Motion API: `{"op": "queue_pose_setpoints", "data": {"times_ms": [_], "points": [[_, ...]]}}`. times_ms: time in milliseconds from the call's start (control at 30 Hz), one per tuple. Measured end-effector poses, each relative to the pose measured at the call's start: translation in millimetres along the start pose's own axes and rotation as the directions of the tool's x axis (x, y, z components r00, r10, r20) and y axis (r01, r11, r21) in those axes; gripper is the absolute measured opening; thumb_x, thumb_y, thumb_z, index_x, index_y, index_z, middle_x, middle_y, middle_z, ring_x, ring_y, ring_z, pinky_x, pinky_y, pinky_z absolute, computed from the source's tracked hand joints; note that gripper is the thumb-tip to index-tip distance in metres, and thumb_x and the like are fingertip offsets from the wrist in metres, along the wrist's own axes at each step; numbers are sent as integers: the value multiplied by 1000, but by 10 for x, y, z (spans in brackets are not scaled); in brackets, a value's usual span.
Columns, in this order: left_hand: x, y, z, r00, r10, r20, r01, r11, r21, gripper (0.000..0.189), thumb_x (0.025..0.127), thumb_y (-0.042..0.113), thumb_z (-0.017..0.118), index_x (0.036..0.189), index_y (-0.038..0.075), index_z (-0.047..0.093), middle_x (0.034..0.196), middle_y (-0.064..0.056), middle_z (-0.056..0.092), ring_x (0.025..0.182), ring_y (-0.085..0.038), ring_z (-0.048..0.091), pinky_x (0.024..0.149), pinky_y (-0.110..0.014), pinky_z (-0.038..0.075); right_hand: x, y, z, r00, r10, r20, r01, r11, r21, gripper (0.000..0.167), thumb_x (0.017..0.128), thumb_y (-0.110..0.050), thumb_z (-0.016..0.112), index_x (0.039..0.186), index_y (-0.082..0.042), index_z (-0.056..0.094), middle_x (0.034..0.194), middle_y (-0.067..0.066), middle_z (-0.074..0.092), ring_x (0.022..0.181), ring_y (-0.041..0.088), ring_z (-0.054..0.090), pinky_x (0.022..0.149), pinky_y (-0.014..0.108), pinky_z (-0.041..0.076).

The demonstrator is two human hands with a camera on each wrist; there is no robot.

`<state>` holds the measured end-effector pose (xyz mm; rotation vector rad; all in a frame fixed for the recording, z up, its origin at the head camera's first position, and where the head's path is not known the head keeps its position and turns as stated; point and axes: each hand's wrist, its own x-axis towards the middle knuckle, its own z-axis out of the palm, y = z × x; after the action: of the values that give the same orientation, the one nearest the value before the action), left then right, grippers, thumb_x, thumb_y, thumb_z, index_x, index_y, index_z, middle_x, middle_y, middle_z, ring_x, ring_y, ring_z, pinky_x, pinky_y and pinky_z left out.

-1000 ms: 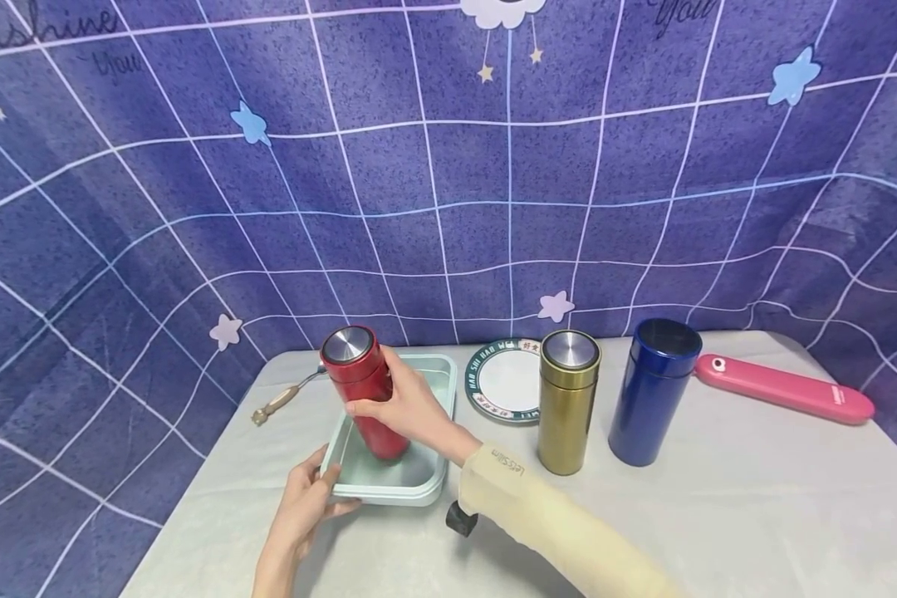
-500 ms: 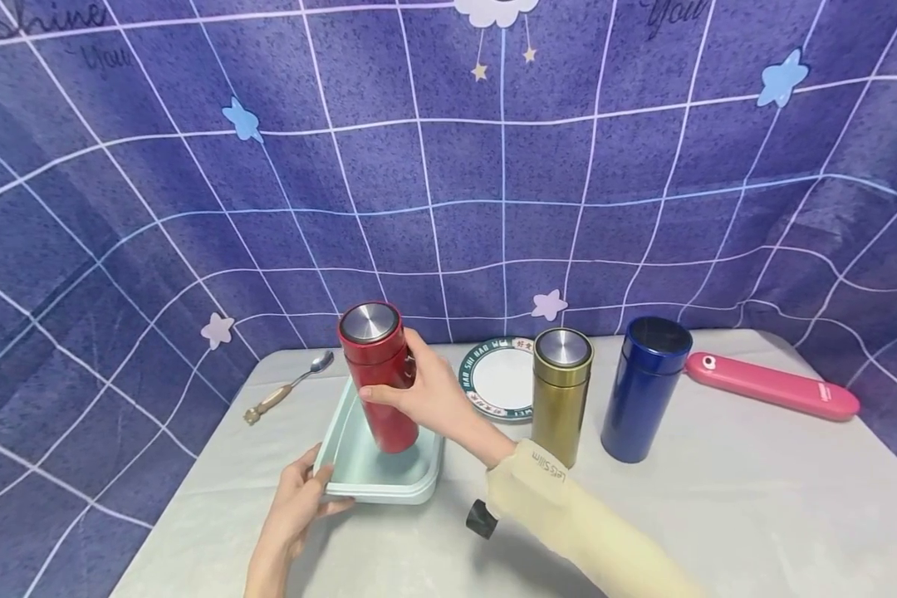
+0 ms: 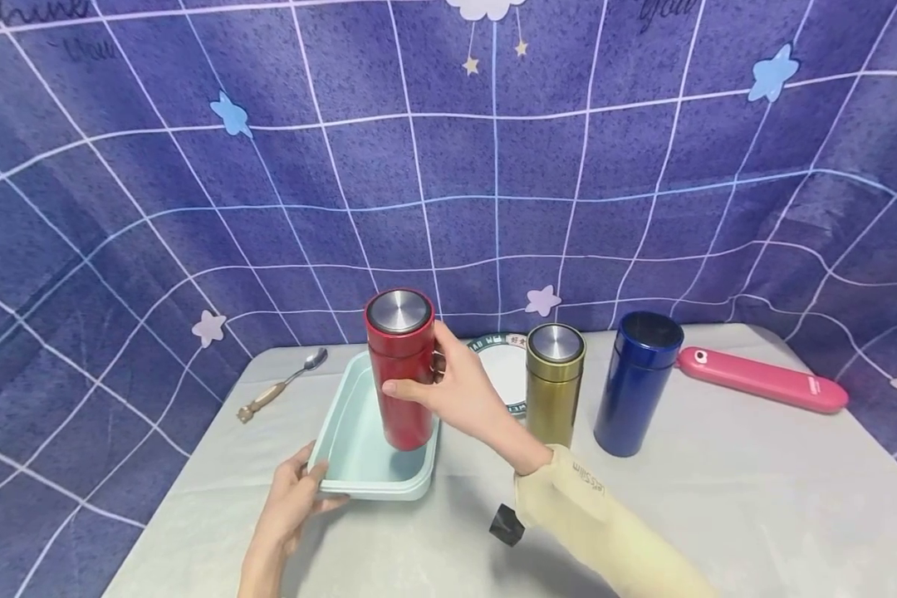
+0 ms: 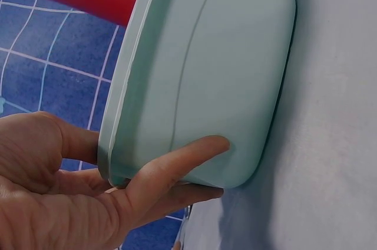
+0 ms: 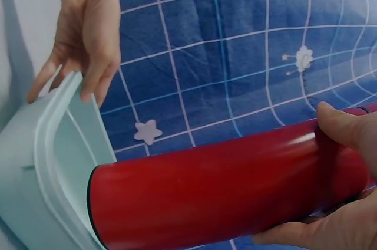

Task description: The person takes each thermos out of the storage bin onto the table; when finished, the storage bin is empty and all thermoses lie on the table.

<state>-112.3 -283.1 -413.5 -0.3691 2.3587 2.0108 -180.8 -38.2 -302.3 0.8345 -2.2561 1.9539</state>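
Observation:
My right hand (image 3: 471, 394) grips a red thermos bottle (image 3: 404, 415) with a silver-topped lid. The bottle stands near upright over the right part of a pale green plastic container (image 3: 374, 492). In the right wrist view the bottle's base lies at about the height of the container's rim (image 5: 44, 144); whether it dips below is hard to tell. My left hand (image 3: 287, 498) holds the container by its near left corner, thumb over the rim. Fingers (image 4: 177, 164) press the outer wall (image 4: 230, 73) in the left wrist view.
Right of the container stand a gold thermos bottle (image 3: 553, 407) and a blue one (image 3: 635, 399). A green-rimmed plate (image 3: 504, 374) lies partly hidden behind the right hand and the gold bottle. A pink case (image 3: 762, 380) is at far right, a spoon (image 3: 284, 384) at left.
The right hand has raised the red bottle and carried it rightward from deeper in the container. The left hand keeps its hold on the corner. The whole head view has drifted slightly.

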Motion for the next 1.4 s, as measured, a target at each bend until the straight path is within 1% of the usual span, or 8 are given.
{"op": "queue_pose_setpoints", "data": {"times_ms": [200, 467, 600, 700, 933, 1067, 1200, 1400], "points": [[-17, -11, -22, 1000, -8, 2, 8, 1000, 10, 54, 101, 1, 31, 148, -16, 12, 144, -42, 30, 121, -53, 48, 82, -44, 60, -39, -71, -94, 999, -29, -14, 30, 999, 32, 61, 77, -12, 82, 129, -12, 52, 113, 5, 64, 90, 19, 64, 78, 30, 56], [-40, -6, -47, 1000, -23, -5, 23, 999, 24, 55, 101, 2, 31, 149, -15, 11, 146, -41, 29, 121, -52, 49, 83, -43, 61, -123, -127, -234, 1000, -8, -29, 9, 999, 33, 61, 76, -11, 82, 129, -13, 52, 112, 6, 64, 90, 21, 65, 77, 31, 58], [-39, 1, -53, 1000, -22, -4, 22, 999, 30, 55, 101, 2, 31, 149, -15, 11, 146, -41, 28, 121, -53, 48, 83, -43, 60, -191, -96, -294, 999, 7, -41, -6, 1000, 22, 60, 76, -11, 83, 128, -15, 53, 113, 3, 64, 92, 20, 65, 80, 33, 57], [-34, 5, -53, 1000, -21, -4, 21, 999, 34, 54, 102, 2, 31, 149, -15, 10, 145, -42, 29, 121, -53, 48, 83, -44, 60, -246, -49, -330, 999, 20, -50, -19, 1000, 13, 60, 76, -11, 83, 128, -16, 53, 115, 1, 64, 95, 19, 65, 83, 34, 57], [-15, 17, -36, 1000, -23, -11, 23, 998, 58, 54, 102, 4, 31, 149, -15, 11, 144, -42, 30, 121, -52, 49, 82, -42, 61, -375, 100, -376, 997, 35, -65, -37, 999, -36, 64, 75, -12, 84, 131, -12, 52, 118, 6, 65, 99, 22, 66, 87, 36, 59], [-15, 28, -27, 1000, -23, -13, 23, 998, 54, 54, 102, 4, 31, 149, -14, 12, 145, -41, 31, 121, -52, 49, 82, -41, 61, -446, 235, -376, 996, 55, -68, -59, 996, -61, 65, 75, -13, 85, 131, -11, 52, 118, 7, 66, 102, 23, 67, 89, 38, 58], [-7, 33, -18, 1000, -22, -8, 23, 999, 47, 54, 102, 3, 31, 150, -14, 13, 145, -41, 31, 121, -52, 49, 82, -42, 61, -505, 381, -364, 992, 97, -83, -102, 993, -63, 63, 74, -12, 85, 129, -10, 53, 118, 7, 67, 102, 23, 68, 90, 39, 58], [2, 33, 5, 1000, -20, -2, 21, 999, 34, 54, 102, 3, 31, 150, -13, 13, 144, -40, 32, 121, -52, 49, 82, -42, 61, -557, 570, -352, 986, 108, -128, -124, 984, -127, 59, 73, -14, 85, 123, -8, 56, 112, 8, 69, 96, 22, 68, 85, 38, 59]]}}
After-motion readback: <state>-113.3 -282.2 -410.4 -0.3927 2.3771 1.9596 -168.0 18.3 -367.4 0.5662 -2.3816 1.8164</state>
